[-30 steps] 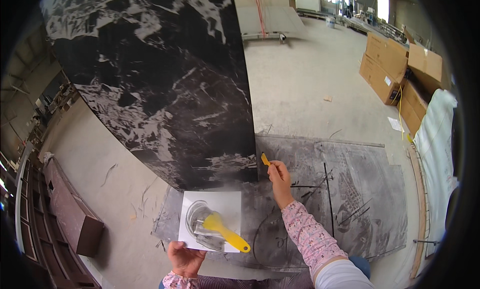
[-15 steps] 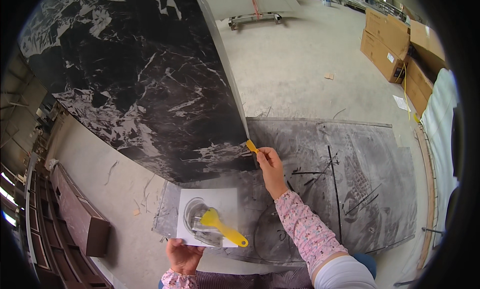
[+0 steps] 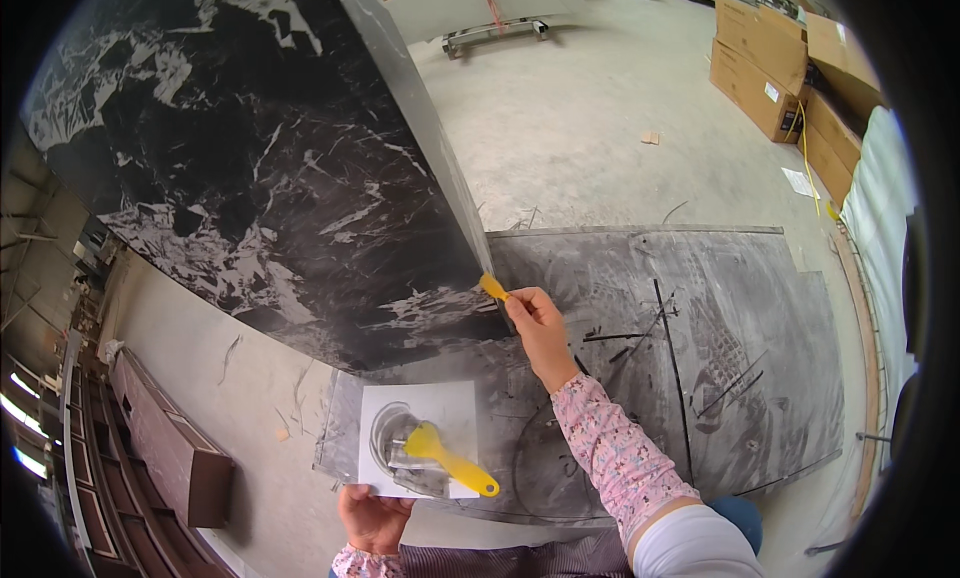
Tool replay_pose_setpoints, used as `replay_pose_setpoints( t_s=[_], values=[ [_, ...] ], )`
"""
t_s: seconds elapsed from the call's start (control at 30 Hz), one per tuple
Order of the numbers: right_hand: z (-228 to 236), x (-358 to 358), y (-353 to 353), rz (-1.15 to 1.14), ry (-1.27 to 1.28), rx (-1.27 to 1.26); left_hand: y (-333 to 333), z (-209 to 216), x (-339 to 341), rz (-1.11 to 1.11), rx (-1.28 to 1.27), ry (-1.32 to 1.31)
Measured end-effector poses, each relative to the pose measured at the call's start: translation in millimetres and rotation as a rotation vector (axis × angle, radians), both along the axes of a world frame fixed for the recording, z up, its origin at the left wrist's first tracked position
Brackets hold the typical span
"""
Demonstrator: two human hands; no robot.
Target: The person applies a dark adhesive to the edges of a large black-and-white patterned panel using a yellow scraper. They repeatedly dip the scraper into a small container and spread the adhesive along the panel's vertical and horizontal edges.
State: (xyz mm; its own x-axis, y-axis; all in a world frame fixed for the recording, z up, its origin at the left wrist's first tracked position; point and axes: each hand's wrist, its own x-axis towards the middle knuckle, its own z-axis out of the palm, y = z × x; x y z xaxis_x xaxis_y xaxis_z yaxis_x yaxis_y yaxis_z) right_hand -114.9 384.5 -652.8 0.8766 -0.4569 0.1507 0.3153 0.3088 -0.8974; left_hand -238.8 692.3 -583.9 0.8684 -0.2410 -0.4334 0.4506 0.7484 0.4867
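Right hand [image 3: 540,330] hides one end of the little yellow scraper [image 3: 492,286], left hand [image 3: 374,520]'s fingers are lost under the white board [image 3: 460,400], and the black slab [image 3: 270,188]'s top is cut off.

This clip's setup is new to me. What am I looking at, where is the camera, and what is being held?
There is no machine here, just a person's two bare hands. The camera is a fisheye worn on the head, looking down, so straight edges bend near the rim. The left hand holds a white board with dark smears and a yellow scraper lying on it. The right hand holds a small yellow tool at the edge of a black marbled slab; whether it touches is hard to tell. Thin black strips lie on a dusty grey sheet on the floor.
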Motion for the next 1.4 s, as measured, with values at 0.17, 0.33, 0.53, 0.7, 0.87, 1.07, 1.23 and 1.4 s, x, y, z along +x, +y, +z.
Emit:
replay_pose_setpoints(
  t_s=[0.17,0.33,0.53,0.7,0.87,1.07,1.23,1.4],
  values=[
    [-24,-1,-6,0.03,0.03,-0.06,1,-4,-2,0.001,0.027,-0.023],
    [-4,-15,-8,-0.006,0.04,0.007,3,-4,-4,-0.014,0.014,-0.029],
    [39,-7,12,-0.015,-0.025,0.046,14,-12,-10,-0.055,-0.031,-0.081],
    [-3,-1,10,-0.007,0.15,0.035,5,5,-15,0.001,0.057,-0.029],
    [9,-16,-7,0.086,0.126,0.159,-3,16,-19,0.048,0.169,-0.006],
    [51,1,1,0.059,0.035,0.083,5,12,-25,0.008,0.101,-0.027],
    [39,6,1,0.065,0.18,0.066,11,14,-31,0.006,0.071,-0.027],
    [16,7,-13,0.1,0.307,0.028,19,6,-33,0.023,0.066,-0.012]
  ],
)
